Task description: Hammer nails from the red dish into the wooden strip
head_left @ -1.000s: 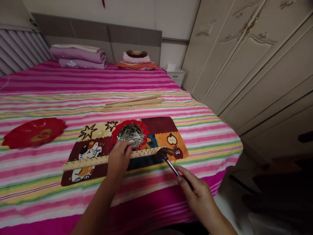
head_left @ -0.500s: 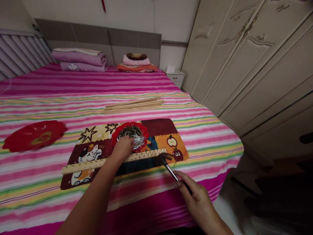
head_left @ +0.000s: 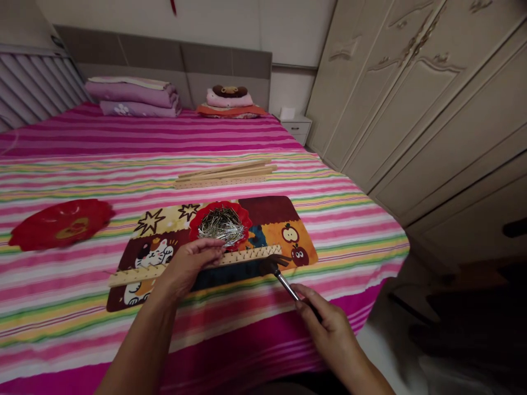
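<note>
My right hand [head_left: 329, 323] is closed around the handle of a claw hammer [head_left: 285, 284], whose dark head rests low beside the right end of a wooden strip [head_left: 242, 254]. Several nails stand up along that strip. Over the strip's middle is my left hand [head_left: 191, 266], thumb and fingers pressed together; whatever they pinch is too small to make out. Just beyond the fingertips sits a red scalloped bowl [head_left: 245, 211] filled with loose nails [head_left: 220, 222]. Bowl and strip both lie on a patterned mat [head_left: 263, 211] with a cat and apples.
More wooden strips [head_left: 226, 174] lie in a pile beyond the mat. To the left is a red plate [head_left: 61, 225] on the striped bedspread [head_left: 349, 236]. Folded bedding [head_left: 132, 99] is stacked by the headboard. A wardrobe [head_left: 395, 93] stands along the right side.
My left hand has come out of the bowl of nails and back toward me, over the strip. My right hand and the hammer have barely moved.
</note>
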Available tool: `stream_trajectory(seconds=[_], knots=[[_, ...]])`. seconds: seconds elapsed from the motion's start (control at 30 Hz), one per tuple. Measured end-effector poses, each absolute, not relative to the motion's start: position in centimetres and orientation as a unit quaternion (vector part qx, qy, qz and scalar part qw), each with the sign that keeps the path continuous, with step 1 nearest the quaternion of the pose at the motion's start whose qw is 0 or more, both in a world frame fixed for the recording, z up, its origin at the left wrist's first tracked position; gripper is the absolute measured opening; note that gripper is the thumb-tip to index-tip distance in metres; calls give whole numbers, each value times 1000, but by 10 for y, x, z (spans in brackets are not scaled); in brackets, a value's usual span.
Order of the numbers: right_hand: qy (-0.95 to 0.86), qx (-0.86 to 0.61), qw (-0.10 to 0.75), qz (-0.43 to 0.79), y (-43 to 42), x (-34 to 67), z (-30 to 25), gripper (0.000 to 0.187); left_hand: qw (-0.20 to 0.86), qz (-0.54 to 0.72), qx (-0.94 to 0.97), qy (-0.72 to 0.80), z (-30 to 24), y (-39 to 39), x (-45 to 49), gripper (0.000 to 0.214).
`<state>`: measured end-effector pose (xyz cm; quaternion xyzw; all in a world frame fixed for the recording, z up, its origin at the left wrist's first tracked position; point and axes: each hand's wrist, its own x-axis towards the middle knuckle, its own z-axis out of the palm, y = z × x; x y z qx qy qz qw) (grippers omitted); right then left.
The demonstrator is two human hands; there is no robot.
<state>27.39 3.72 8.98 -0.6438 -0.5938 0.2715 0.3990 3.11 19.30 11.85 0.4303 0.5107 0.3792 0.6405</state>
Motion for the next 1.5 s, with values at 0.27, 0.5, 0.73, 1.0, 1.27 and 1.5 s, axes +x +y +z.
stream_trajectory(seconds=[0.27,0.5,0.73,1.0,1.27,1.5], knots=[[-599,-642,390,278,35,271,90,32,506,412,487,580,88,176,42,33],[-591,-646,388,288,34,273,88,34,456,464,447,614,62,170,53,35],[-591,-642,389,296,35,273,86,33,397,444,480,644,48,169,57,33],[-615,-620,397,282,41,265,95,30,274,424,595,626,43,168,58,22],[-678,-566,403,240,72,240,110,33,209,409,664,591,40,166,57,15],[-716,-551,366,224,86,227,116,36,221,388,663,601,45,166,58,13]])
